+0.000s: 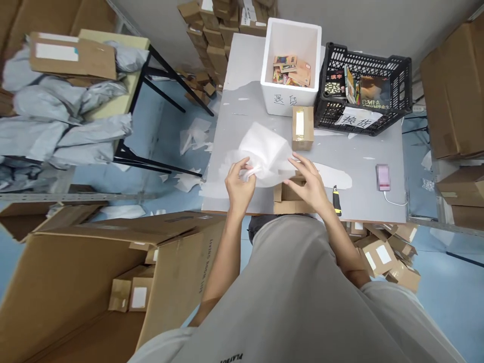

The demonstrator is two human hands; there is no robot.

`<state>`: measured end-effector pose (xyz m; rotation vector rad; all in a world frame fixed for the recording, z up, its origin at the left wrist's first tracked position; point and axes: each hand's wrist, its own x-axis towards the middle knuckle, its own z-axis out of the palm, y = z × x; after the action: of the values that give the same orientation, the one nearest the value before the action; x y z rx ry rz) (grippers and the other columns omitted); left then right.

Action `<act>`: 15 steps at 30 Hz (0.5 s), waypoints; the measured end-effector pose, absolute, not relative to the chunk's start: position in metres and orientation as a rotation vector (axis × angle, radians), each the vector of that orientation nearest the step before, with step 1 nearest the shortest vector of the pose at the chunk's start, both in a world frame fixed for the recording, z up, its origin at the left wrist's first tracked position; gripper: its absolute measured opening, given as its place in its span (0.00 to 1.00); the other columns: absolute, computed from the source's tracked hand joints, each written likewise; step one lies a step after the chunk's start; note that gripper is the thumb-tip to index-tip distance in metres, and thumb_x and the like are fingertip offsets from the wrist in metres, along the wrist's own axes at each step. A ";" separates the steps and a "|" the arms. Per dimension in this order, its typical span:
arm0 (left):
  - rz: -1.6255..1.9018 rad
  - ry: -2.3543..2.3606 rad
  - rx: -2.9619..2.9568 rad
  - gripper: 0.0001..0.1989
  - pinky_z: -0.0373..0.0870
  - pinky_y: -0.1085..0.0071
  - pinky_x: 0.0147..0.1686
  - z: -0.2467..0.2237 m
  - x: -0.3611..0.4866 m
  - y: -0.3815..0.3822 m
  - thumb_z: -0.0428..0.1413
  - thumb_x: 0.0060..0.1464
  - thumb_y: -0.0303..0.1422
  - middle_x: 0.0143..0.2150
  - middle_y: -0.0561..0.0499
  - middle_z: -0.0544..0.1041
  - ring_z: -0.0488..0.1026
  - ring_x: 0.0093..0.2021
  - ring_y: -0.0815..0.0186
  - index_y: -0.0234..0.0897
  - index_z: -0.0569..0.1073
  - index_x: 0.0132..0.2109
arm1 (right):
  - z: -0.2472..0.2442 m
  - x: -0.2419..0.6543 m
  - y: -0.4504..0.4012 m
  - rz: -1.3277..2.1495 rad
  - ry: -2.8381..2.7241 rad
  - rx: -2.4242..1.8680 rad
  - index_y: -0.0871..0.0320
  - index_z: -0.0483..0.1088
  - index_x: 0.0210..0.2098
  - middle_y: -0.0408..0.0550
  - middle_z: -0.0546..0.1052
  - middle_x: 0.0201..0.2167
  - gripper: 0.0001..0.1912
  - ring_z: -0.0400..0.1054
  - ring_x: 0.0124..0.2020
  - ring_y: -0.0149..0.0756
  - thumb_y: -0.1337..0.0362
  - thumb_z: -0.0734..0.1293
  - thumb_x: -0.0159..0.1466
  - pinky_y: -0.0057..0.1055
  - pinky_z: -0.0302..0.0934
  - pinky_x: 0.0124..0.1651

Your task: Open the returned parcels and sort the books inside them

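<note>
A thin white foam wrapping sheet (266,146), crumpled and partly see-through, is spread above the grey table (234,116). My left hand (241,185) pinches the sheet's near left edge, where it bunches into folds. At the sheet's right edge is my right hand (310,182), its thumb and fingers apart, with the fingertips close to or touching it. Under the sheet and my right hand sits an open small cardboard box (289,205), partly hidden. A black and yellow utility knife (336,200) lies to the right of my right hand.
Behind stand a closed small carton (302,128), a white foam box (291,96) of booklets and a black crate (363,118) of books. A phone (383,177) on a cable lies at right. Grey parcels (94,136) fill the left table; a large carton (181,282) stands at lower left.
</note>
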<state>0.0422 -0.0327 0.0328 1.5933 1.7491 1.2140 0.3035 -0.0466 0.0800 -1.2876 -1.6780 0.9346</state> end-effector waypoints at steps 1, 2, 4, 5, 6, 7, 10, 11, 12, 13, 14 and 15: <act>1.261 1.648 1.622 0.27 0.78 0.58 0.66 0.044 0.050 -0.034 0.59 0.57 0.25 0.49 0.48 0.85 0.83 0.55 0.57 0.39 0.83 0.63 | 0.082 0.304 -0.045 0.899 -1.743 -1.283 0.39 0.74 0.76 0.50 0.71 0.79 0.33 0.67 0.77 0.56 0.52 0.78 0.74 0.59 0.69 0.76; 1.292 1.546 1.632 0.27 0.78 0.58 0.66 0.053 0.058 -0.035 0.60 0.57 0.25 0.48 0.49 0.85 0.83 0.54 0.58 0.40 0.83 0.63 | 0.082 0.306 -0.044 0.869 -1.794 -1.284 0.39 0.70 0.79 0.50 0.69 0.80 0.36 0.67 0.77 0.57 0.53 0.77 0.74 0.59 0.71 0.75; 1.316 1.345 1.591 0.25 0.80 0.59 0.64 0.065 0.075 -0.035 0.62 0.57 0.27 0.47 0.50 0.85 0.83 0.52 0.59 0.41 0.84 0.61 | 0.081 0.312 -0.044 0.826 -1.852 -1.303 0.40 0.61 0.84 0.53 0.69 0.80 0.44 0.71 0.72 0.58 0.55 0.77 0.73 0.58 0.74 0.71; 1.311 1.247 1.544 0.24 0.81 0.60 0.62 0.068 0.083 -0.034 0.63 0.58 0.28 0.46 0.50 0.85 0.84 0.51 0.60 0.41 0.84 0.61 | 0.079 0.314 -0.045 0.813 -1.860 -1.319 0.42 0.58 0.85 0.55 0.71 0.78 0.47 0.74 0.68 0.57 0.55 0.77 0.72 0.56 0.76 0.68; 1.300 1.156 1.487 0.22 0.82 0.61 0.60 0.070 0.091 -0.033 0.64 0.59 0.30 0.45 0.50 0.85 0.84 0.50 0.60 0.40 0.84 0.60 | 0.078 0.317 -0.047 0.806 -1.858 -1.335 0.43 0.57 0.86 0.55 0.73 0.76 0.49 0.76 0.64 0.56 0.57 0.77 0.71 0.54 0.77 0.65; 1.284 1.075 1.426 0.21 0.83 0.61 0.57 0.071 0.099 -0.033 0.66 0.59 0.31 0.44 0.49 0.85 0.84 0.49 0.60 0.40 0.84 0.60 | 0.077 0.319 -0.049 0.805 -1.851 -1.347 0.44 0.57 0.86 0.55 0.77 0.72 0.49 0.77 0.59 0.54 0.58 0.77 0.70 0.51 0.78 0.62; 1.236 0.924 1.276 0.21 0.84 0.63 0.54 0.068 0.119 -0.034 0.69 0.62 0.36 0.44 0.48 0.86 0.85 0.48 0.60 0.40 0.84 0.60 | 0.074 0.324 -0.060 0.807 -1.803 -1.343 0.49 0.70 0.78 0.54 0.82 0.61 0.39 0.78 0.51 0.50 0.61 0.74 0.68 0.43 0.78 0.52; 1.219 0.899 1.246 0.21 0.84 0.63 0.55 0.067 0.124 -0.034 0.70 0.62 0.36 0.44 0.47 0.86 0.85 0.48 0.60 0.40 0.84 0.61 | 0.073 0.325 -0.064 0.803 -1.778 -1.336 0.51 0.75 0.73 0.53 0.83 0.59 0.34 0.77 0.50 0.49 0.62 0.73 0.68 0.40 0.77 0.50; 1.200 0.879 1.228 0.21 0.84 0.63 0.56 0.066 0.128 -0.036 0.70 0.63 0.37 0.45 0.47 0.86 0.85 0.49 0.60 0.40 0.84 0.62 | 0.072 0.327 -0.067 0.793 -1.750 -1.338 0.52 0.79 0.67 0.53 0.84 0.56 0.28 0.77 0.49 0.47 0.63 0.72 0.67 0.39 0.75 0.48; 1.176 0.863 1.222 0.22 0.83 0.62 0.57 0.066 0.131 -0.037 0.70 0.63 0.37 0.47 0.46 0.86 0.85 0.51 0.59 0.41 0.84 0.62 | 0.071 0.329 -0.069 0.780 -1.718 -1.352 0.53 0.82 0.60 0.52 0.84 0.53 0.22 0.76 0.47 0.46 0.63 0.71 0.67 0.37 0.74 0.47; 1.152 0.851 1.223 0.23 0.83 0.61 0.58 0.065 0.132 -0.038 0.71 0.62 0.37 0.49 0.45 0.86 0.85 0.54 0.57 0.41 0.84 0.63 | 0.071 0.332 -0.071 0.769 -1.684 -1.378 0.54 0.83 0.53 0.51 0.84 0.49 0.16 0.76 0.45 0.45 0.63 0.70 0.67 0.36 0.72 0.46; 1.128 0.843 1.229 0.24 0.83 0.60 0.60 0.064 0.132 -0.039 0.71 0.62 0.38 0.52 0.44 0.87 0.85 0.57 0.56 0.41 0.83 0.64 | 0.070 0.336 -0.073 0.761 -1.648 -1.408 0.54 0.83 0.47 0.50 0.84 0.46 0.12 0.75 0.43 0.43 0.64 0.69 0.67 0.35 0.71 0.45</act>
<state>0.1320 -0.0386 0.0642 1.2288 0.8435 1.1275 0.3358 -0.0729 0.0704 -1.4084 -1.6483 0.7608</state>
